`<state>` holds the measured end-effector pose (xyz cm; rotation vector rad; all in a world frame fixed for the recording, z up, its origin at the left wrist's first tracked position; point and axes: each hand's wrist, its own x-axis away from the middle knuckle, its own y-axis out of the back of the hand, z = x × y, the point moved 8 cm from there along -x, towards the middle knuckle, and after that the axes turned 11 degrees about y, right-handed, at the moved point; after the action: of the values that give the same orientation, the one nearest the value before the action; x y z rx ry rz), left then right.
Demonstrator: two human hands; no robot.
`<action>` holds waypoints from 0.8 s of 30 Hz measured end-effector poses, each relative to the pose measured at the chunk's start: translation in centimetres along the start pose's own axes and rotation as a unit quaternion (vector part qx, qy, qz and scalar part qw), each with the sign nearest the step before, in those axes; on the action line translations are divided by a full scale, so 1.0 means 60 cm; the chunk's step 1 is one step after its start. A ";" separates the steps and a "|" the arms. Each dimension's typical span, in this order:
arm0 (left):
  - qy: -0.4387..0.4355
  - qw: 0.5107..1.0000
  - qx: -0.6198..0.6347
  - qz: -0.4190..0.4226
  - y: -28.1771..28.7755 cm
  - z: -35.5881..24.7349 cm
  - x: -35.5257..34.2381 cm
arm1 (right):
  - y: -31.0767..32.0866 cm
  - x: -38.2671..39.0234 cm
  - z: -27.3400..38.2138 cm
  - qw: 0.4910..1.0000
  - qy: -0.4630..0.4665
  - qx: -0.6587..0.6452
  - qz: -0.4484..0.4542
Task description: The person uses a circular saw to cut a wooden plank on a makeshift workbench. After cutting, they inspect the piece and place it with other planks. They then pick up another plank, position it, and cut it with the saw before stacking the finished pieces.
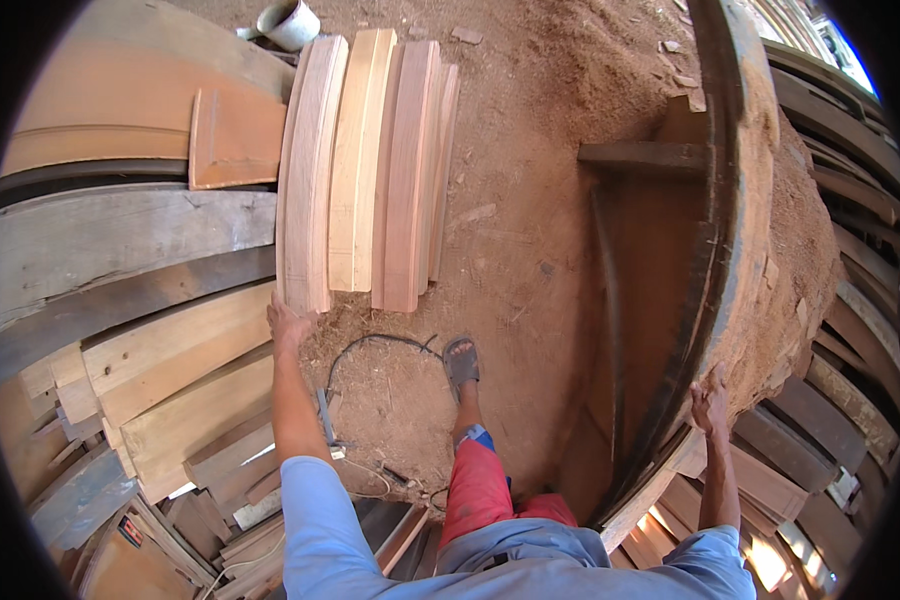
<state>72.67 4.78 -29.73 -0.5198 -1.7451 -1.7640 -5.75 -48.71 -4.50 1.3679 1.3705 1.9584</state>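
Note:
My left hand is at the near end of a pinkish wooden board, its fingers closed around the corner. This board is the leftmost of a row of several boards lying side by side. Right beside it lies a paler yellow board, then a reddish-brown board. On the other side, my right hand grips the long edge of a dark bench with curled fingers. Sawdust covers the bench top.
Stacked planks fill the left side, with a small brown panel on top. A white bucket stands at the far left. A black cable loops over the dusty ground near my sandalled foot. More timber lies beyond the bench.

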 end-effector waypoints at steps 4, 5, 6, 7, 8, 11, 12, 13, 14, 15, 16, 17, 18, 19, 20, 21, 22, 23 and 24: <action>0.003 1.000 -0.006 0.023 -0.006 -0.036 -0.034 | 0.017 0.008 0.013 1.000 0.007 -0.007 0.008; 0.000 0.999 -0.029 -0.018 -0.004 -0.038 -0.048 | 0.019 0.007 0.012 1.000 0.014 0.000 0.002; -0.004 0.997 -0.050 -0.060 -0.006 -0.042 -0.056 | 0.020 0.003 0.012 1.000 0.026 0.015 -0.001; 0.004 0.998 -0.039 -0.043 -0.018 -0.037 -0.062 | 0.022 -0.004 0.011 0.999 0.039 0.031 -0.004; 0.004 0.999 -0.032 -0.023 -0.012 -0.055 -0.052 | 0.021 0.001 0.009 0.998 0.043 0.046 -0.006; 0.014 0.998 -0.063 -0.012 0.022 -0.102 0.008 | 0.024 0.008 0.022 1.000 0.019 0.020 0.003; 0.005 0.998 -0.056 -0.014 0.018 -0.106 0.021 | 0.025 0.006 0.029 1.000 0.009 0.023 0.007; -0.005 0.999 -0.048 -0.015 0.013 -0.111 0.036 | 0.026 0.005 0.035 1.000 -0.002 0.027 0.011; -0.008 0.999 -0.035 -0.015 0.004 -0.116 0.054 | 0.030 0.006 0.035 0.999 -0.012 0.030 0.013; -0.013 1.000 -0.022 -0.017 -0.008 -0.125 0.071 | 0.027 0.008 0.030 0.999 -0.001 0.033 0.005; -0.019 1.000 -0.008 -0.018 -0.020 -0.132 0.091 | 0.018 0.009 0.020 0.999 0.010 0.037 -0.004; -0.041 0.999 0.030 -0.010 -0.028 -0.145 0.113 | 0.013 0.012 0.016 0.999 0.019 0.037 -0.013; -0.061 0.996 0.069 -0.003 -0.033 -0.149 0.136 | 0.012 0.009 0.021 0.999 -0.002 0.032 -0.003; -0.060 0.994 0.089 0.006 -0.049 -0.138 0.145 | 0.018 0.001 0.039 0.999 -0.021 0.027 0.006; -0.062 0.992 0.107 0.018 -0.059 -0.135 0.157 | 0.024 0.000 0.046 0.999 -0.044 0.022 0.015; -0.059 0.990 0.123 0.035 -0.060 -0.148 0.192 | 0.026 0.001 0.047 0.999 -0.039 0.020 0.011; -0.059 0.987 0.138 0.051 -0.053 -0.159 0.229 | 0.021 0.006 0.046 0.999 -0.037 0.016 0.004; -0.080 0.983 0.161 0.039 -0.080 -0.130 0.229 | 0.020 0.001 0.049 1.000 -0.025 0.013 -0.005; -0.099 0.978 0.183 0.028 -0.110 -0.107 0.222 | 0.016 -0.008 0.051 0.999 -0.012 0.023 -0.018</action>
<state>59.29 -3.73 -26.40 -0.5922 -2.1119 -1.3446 -2.71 -48.00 -3.75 1.3739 1.4276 1.8916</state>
